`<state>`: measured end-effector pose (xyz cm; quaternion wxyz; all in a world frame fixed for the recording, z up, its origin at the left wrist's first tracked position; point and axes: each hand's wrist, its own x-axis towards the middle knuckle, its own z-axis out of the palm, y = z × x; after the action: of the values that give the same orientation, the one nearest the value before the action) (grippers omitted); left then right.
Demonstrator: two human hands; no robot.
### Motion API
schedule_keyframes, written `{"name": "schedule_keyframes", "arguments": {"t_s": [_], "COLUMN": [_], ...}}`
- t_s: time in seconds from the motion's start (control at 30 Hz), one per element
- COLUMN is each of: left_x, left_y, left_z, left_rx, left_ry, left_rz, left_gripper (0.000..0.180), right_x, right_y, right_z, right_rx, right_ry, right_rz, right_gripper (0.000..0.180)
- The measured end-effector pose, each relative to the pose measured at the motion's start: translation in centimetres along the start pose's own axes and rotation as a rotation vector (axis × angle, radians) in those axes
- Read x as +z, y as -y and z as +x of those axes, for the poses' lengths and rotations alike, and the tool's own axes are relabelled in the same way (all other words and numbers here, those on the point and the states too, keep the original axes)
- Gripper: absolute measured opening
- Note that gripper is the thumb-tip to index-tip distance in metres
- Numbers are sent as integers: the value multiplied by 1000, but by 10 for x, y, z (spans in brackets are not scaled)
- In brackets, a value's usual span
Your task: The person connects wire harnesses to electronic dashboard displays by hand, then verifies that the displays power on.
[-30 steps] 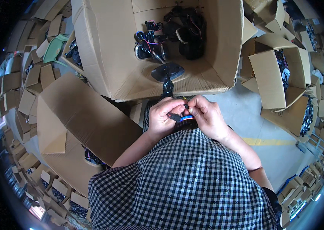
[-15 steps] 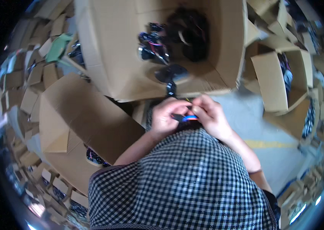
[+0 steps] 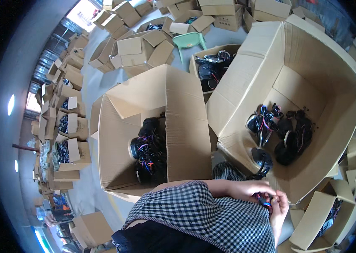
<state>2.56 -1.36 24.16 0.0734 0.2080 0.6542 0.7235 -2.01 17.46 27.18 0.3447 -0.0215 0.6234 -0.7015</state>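
Both hands meet just in front of a large open carton [image 3: 245,84]. My left hand [image 3: 249,189] is closed on a short bundle of coloured wires [image 3: 264,201], blue and reddish, with a dark end. My right hand [image 3: 280,206] pinches at the same wires, its fingertips close to the left ones. Over the carton's near edge hangs a black cable [image 3: 263,172], running from a round black part [image 3: 261,157] down toward my hands. Deeper in that carton lie more black parts with tangled wires [image 3: 266,120] and a dark heap [image 3: 294,139].
A second open carton [image 3: 188,126] on my left holds black wired parts [image 3: 149,152]. Behind stand a box of black and chrome parts [image 3: 214,69] and a green plastic stool [image 3: 188,40]. Another open carton [image 3: 313,219] is at the right. Many cartons line the floor [image 3: 89,185].
The view has swung left, so the left carton's inside and the far rows of boxes show. My hands stay together at the wires, now lower right in the picture.
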Motion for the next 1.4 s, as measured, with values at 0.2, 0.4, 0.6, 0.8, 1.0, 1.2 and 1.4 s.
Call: {"name": "schedule_keyframes", "arguments": {"t_s": [0.2, 0.4, 0.6, 0.8, 1.0, 1.2, 1.4], "left_x": [-87, -61, -45, -116, -108, -55, -41], "left_y": [-7, 98, 277, 141, 30, 29, -4], "left_z": [14, 99, 119, 60, 35, 17, 45], "left_rx": [-297, -958, -885, -825, -861, -436, -544], "left_ry": [158, 99, 273, 335, -420, -702, -134], "left_rz": [-647, 934, 1014, 696, -457, -646, -38], "left_gripper": [44, 38, 26, 39, 43, 33, 98], "right_x": [-9, 11, -10, -40, -50, -70, -64], "right_y": [-1, 17, 10, 21, 23, 23, 8], "right_z": [8, 12, 8, 35, 61, 72, 80], "right_rx": [-67, -38, -24, -368, -337, -140, 203], "right_ry": [415, 715, 601, 726, 774, 689, 453], "right_rz": [-433, -529, -501, -524, -378, -222, 202], "right_gripper": [12, 18, 20, 18, 17, 17, 20]}}
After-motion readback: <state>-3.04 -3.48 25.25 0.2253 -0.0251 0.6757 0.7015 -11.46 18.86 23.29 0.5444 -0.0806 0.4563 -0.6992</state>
